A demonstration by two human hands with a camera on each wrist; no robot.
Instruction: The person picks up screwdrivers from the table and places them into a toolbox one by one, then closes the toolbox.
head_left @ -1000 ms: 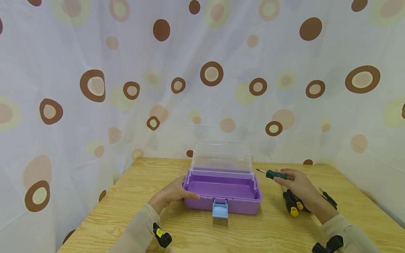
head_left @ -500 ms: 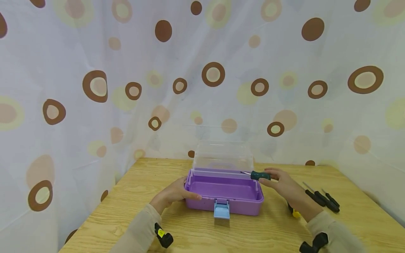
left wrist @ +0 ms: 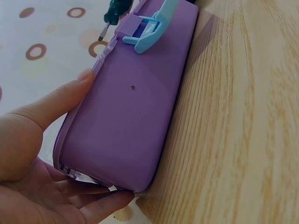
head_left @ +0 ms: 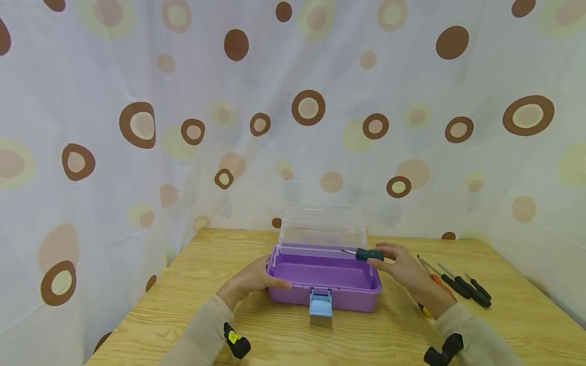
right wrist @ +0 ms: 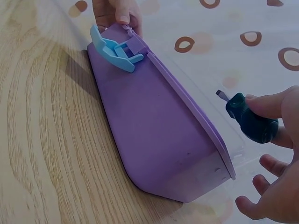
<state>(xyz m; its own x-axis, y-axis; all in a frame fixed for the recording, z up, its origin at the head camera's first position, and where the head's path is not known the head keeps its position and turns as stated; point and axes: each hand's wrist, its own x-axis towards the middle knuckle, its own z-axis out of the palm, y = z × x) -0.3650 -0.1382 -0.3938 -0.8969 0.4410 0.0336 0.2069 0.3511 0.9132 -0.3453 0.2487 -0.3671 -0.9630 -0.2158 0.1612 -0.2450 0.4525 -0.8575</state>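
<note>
A purple toolbox (head_left: 293, 296) stands on the table with its transparent lid (head_left: 322, 223) tipped back and its light blue latch (head_left: 320, 304) hanging at the front. My left hand (head_left: 251, 278) grips the box's left end; its thumb lies over the front rim, the other fingers by the end wall (left wrist: 117, 121). Between thumb and fingers my right hand (head_left: 403, 267) pinches a short screwdriver (head_left: 370, 254) by its dark green handle. Its flat metal tip points left, over the right part of the open box. In the right wrist view the screwdriver (right wrist: 252, 120) is held above the rim, apart from it.
Several screwdrivers lie to the right: black-handled ones (head_left: 476, 295), an orange-handled one (head_left: 439, 284) and a yellow-ended one (head_left: 426, 310) partly behind my right wrist. A patterned curtain (head_left: 339, 66) rises behind the wooden table (head_left: 274, 340).
My right hand has carried the green screwdriver left, from above the other screwdrivers to over the toolbox, slowing lately. The left hand keeps its hold on the box.
</note>
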